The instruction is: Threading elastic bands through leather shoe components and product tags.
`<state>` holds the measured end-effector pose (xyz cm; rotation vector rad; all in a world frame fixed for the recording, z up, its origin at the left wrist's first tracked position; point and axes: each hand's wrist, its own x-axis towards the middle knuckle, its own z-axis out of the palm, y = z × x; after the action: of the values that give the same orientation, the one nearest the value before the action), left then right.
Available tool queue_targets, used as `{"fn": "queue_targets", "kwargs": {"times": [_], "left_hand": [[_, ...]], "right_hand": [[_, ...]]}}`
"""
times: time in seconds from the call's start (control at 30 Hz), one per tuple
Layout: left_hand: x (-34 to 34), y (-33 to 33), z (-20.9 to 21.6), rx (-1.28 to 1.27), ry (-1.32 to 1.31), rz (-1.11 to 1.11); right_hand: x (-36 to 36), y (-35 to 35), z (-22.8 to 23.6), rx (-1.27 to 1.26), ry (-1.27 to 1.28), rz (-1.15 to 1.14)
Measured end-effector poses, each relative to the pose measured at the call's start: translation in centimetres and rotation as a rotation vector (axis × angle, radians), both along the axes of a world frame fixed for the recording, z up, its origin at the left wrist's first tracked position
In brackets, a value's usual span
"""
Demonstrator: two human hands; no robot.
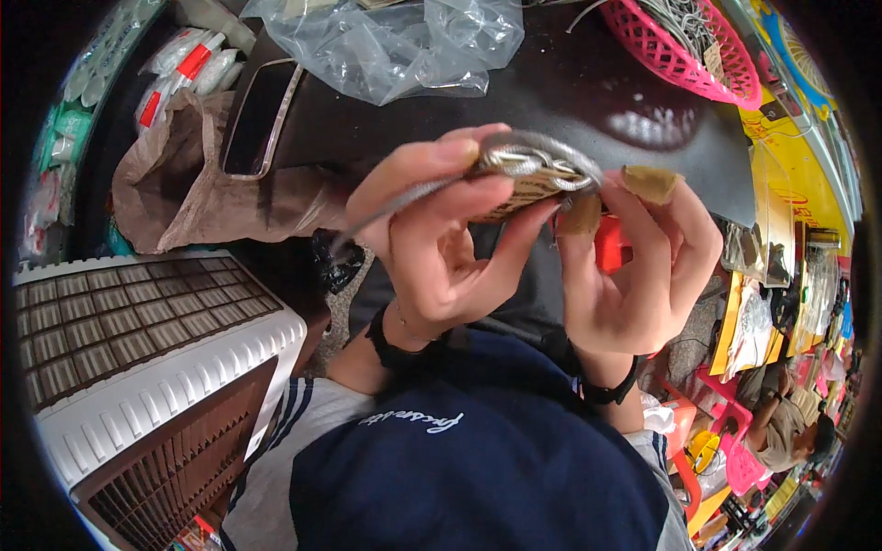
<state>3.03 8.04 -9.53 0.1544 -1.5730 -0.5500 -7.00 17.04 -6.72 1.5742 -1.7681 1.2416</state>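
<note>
Between my two raised hands is a looped grey cord [537, 158] with a shiny silvery part, set against a small tan printed card [528, 191]. My left hand [436, 248] is closed round the left end of the cord and card, and a loose strand trails past its fingers to the left. My right hand [643, 275] pinches the right end with thumb and forefinger. Tan tape [650, 184] wraps some of its fingertips. How the cord is fixed to the card cannot be made out.
A dark table [570, 96] lies beyond my hands, with a clear plastic bag [395, 50], a phone [259, 119] and a pink basket [648, 41] of grey cords. A brown cloth or bag [175, 184] hangs left, above a white air cooler [175, 386]. Another person [785, 432] sits far right.
</note>
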Motion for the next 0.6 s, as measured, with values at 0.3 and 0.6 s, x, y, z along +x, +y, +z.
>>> {"fn": "queue_targets", "kwargs": {"times": [0.3, 0.6], "left_hand": [[0.8, -0.8, -0.1, -0.287, -0.19, 0.155], [-0.2, -1.3, -0.5, 0.343, 0.084, -0.382]], "right_hand": [[0.3, -0.6, -0.1, -0.023, -0.109, 0.053], [-1.0, -0.1, 2.5, 0.177, -0.632, 0.292]]}}
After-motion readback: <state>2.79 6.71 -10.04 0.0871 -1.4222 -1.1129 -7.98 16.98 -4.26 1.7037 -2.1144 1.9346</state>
